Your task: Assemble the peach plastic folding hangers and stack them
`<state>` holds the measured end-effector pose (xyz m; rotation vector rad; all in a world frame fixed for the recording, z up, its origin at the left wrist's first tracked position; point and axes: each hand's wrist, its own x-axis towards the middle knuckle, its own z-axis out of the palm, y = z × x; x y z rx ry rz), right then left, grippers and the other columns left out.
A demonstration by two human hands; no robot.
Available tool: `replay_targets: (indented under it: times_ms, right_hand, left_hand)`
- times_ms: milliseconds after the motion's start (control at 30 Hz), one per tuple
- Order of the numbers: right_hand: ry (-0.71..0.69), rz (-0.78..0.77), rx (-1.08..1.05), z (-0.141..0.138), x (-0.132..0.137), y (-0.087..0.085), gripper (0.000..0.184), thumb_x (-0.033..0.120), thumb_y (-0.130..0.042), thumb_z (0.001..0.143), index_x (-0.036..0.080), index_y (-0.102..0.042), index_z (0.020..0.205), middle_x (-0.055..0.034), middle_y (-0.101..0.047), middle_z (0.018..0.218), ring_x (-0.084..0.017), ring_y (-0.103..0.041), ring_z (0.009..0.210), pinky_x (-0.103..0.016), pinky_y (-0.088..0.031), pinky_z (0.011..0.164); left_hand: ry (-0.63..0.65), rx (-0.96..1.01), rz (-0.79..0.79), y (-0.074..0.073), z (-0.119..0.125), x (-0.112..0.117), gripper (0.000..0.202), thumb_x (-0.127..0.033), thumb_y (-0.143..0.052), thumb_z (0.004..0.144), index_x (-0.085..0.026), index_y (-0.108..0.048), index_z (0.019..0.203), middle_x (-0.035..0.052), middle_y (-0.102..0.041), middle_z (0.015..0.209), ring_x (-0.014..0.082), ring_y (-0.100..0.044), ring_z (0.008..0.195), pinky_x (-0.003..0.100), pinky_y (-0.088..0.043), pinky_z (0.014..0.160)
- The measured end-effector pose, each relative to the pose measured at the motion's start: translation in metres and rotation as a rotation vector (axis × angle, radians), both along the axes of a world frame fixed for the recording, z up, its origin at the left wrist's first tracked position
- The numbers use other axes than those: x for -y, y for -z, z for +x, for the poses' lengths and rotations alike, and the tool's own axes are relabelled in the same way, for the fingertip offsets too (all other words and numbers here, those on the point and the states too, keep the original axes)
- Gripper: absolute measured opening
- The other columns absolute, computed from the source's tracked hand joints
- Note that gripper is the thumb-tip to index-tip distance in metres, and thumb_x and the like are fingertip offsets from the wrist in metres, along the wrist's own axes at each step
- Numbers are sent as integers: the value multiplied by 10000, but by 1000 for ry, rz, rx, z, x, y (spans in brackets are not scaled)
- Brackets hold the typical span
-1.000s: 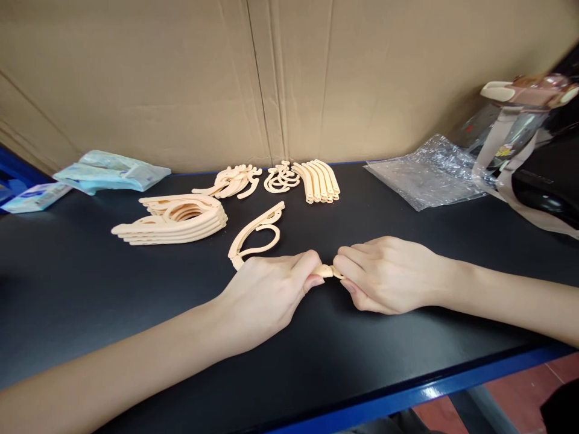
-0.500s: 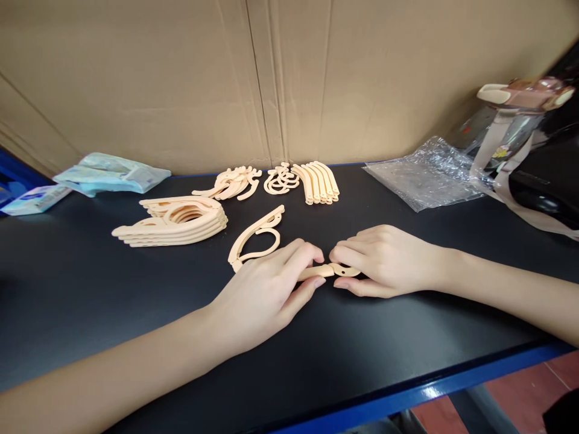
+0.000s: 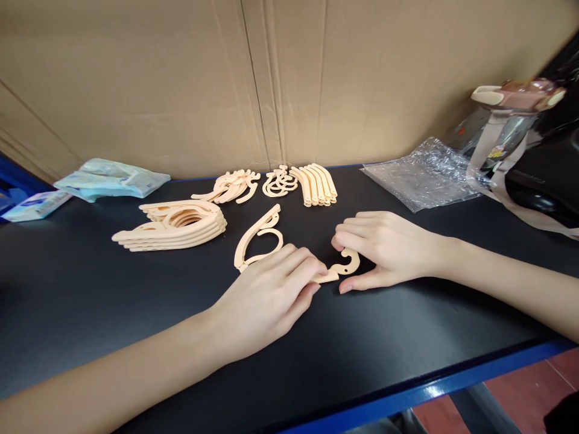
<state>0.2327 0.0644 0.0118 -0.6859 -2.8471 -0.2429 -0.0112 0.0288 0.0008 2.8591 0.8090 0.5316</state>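
Under my left hand (image 3: 271,289) lies a beige plastic folding hanger, largely hidden; its curved arm with a looped strip (image 3: 256,236) shows beyond my knuckles. My left fingers and thumb close on its other arm (image 3: 326,277), whose end pokes out to the right. A small beige hook (image 3: 349,263) with a hole meets that end and curls upward. My right hand (image 3: 382,250) has its fingers bent over the hook's upper tip, while the thumb rests apart, below the hook.
Behind are a stack of hanger arms with loops (image 3: 172,229), a pile of curved strips (image 3: 233,184), loose hooks (image 3: 279,181) and a row of plain arms (image 3: 315,184). A clear plastic bag (image 3: 418,175), a strapped bottle (image 3: 506,129) and tissue packs (image 3: 111,178) stand around them, before cardboard (image 3: 172,84).
The hook has turned upward against the hanger arm's end. My right hand has shifted slightly up, its thumb farther from the fingers. My left hand stays on the hanger.
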Motion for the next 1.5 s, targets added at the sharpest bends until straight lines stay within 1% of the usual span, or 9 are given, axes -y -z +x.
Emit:
replay_targets:
  times_ms: [300,700,867,967,1033,1133,1267,1400,1500]
  right_hand:
    - [-2,-32,38,-2,3,-3,441,592,-479,932,168,-516,814,-10,-512,772,-156,-437,666,-285,-318,625]
    - [-39,-77,-18,-3,2,3,586,727,-463,860,149,-558,845,-27,-523,793,-170,-443,709,-293,-326,659]
    - [-51,-21,-15,-3,1,0,585,712,-429,887,146,-567,829,-30,-527,785,-170,-437,699,-297,-328,662]
    - [-30,57,-23,-2,3,-6,545,636,-376,950,145,-568,813,-38,-547,779,-173,-442,691,-300,-330,664]
    - [3,95,-8,-2,7,-11,514,581,-355,981,154,-556,779,-33,-555,753,-170,-446,669,-301,-327,656]
    - [45,111,21,-2,15,-17,474,533,-365,998,171,-535,742,-13,-561,696,-159,-451,615,-301,-318,628]
    - [58,137,19,-3,26,-19,455,495,-373,1009,183,-526,715,8,-562,607,-146,-437,519,-299,-288,567]
    - [84,142,64,-5,32,-17,449,489,-366,1013,187,-529,723,14,-558,539,-144,-447,449,-302,-241,516]
    - [116,137,91,-7,33,-14,442,505,-381,1003,194,-509,715,19,-549,541,-145,-466,442,-303,-230,508]
  left_hand:
    - [33,9,34,-2,0,1,141,-132,-433,982,-158,-563,1029,31,-660,986,187,-591,864,323,-479,733]
    - [77,86,-43,1,-2,0,90,-141,-503,970,-158,-565,1033,18,-675,973,169,-591,852,293,-477,739]
    - [50,101,-60,-1,-2,1,136,-271,-519,979,-169,-573,1051,23,-670,1009,173,-595,871,302,-478,759]
    - [-25,134,24,-7,-6,-7,171,-223,-446,1002,-167,-584,1086,37,-660,1034,179,-595,932,317,-470,838]
    - [-110,120,91,-11,-13,-15,189,-191,-436,999,-164,-603,1084,43,-656,1054,185,-589,968,322,-464,866]
    - [-250,56,149,-14,-25,-29,210,-218,-458,989,-168,-639,1084,57,-647,1128,220,-591,1034,354,-469,884]
    - [-388,14,120,-11,-33,-41,265,-279,-507,973,-206,-631,1195,63,-614,1266,259,-607,1089,387,-485,886]
    - [-521,53,-13,-6,-27,-47,214,-320,-593,932,-204,-654,1101,34,-685,1076,238,-656,946,349,-501,776]
    - [-534,94,-64,-4,-24,-50,166,-316,-599,927,-200,-659,1030,25,-682,987,226,-658,907,314,-487,721]
